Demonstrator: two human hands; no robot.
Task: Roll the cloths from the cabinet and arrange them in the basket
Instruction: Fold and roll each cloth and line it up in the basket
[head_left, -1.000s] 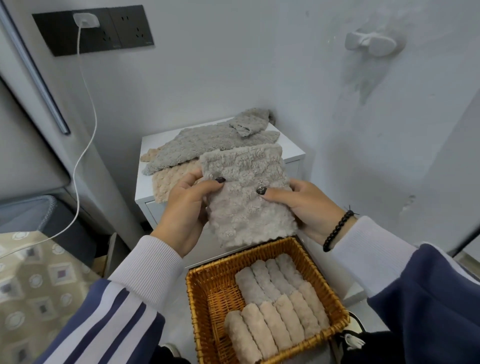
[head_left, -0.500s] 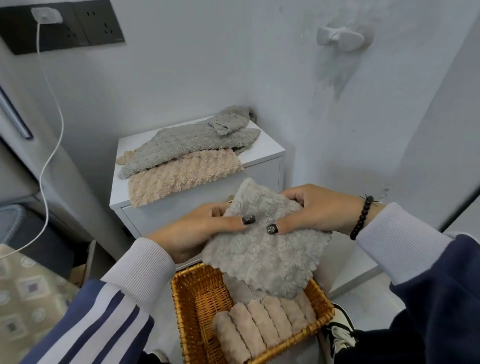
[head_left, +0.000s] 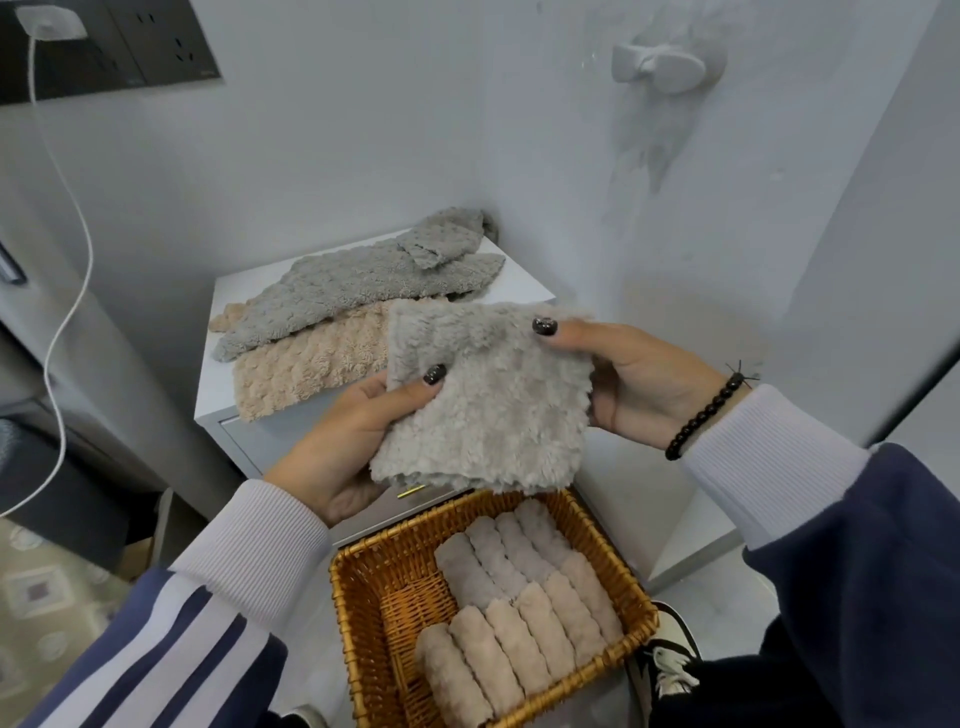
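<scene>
Left hand (head_left: 332, 447) and right hand (head_left: 631, 382) pinch a grey cloth (head_left: 483, 400) flat, above the basket (head_left: 358, 613). Rolled cloths (head_left: 519, 597) fill the basket's right side. Two cloths (head_left: 332, 317) lie on the cabinet (head_left: 213, 395) top.

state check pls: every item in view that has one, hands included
Fluffy grey cloth in hands: flat, unrolled, held above the basket.
Left hand: pinches the cloth's left edge.
Right hand: pinches the cloth's top right corner.
Woven wicker basket: part filled, left side bare.
Rolled cloths: two rows in the basket.
Grey cloth on white cabinet: unrolled.
Beige cloth: unrolled, partly under the grey one.
</scene>
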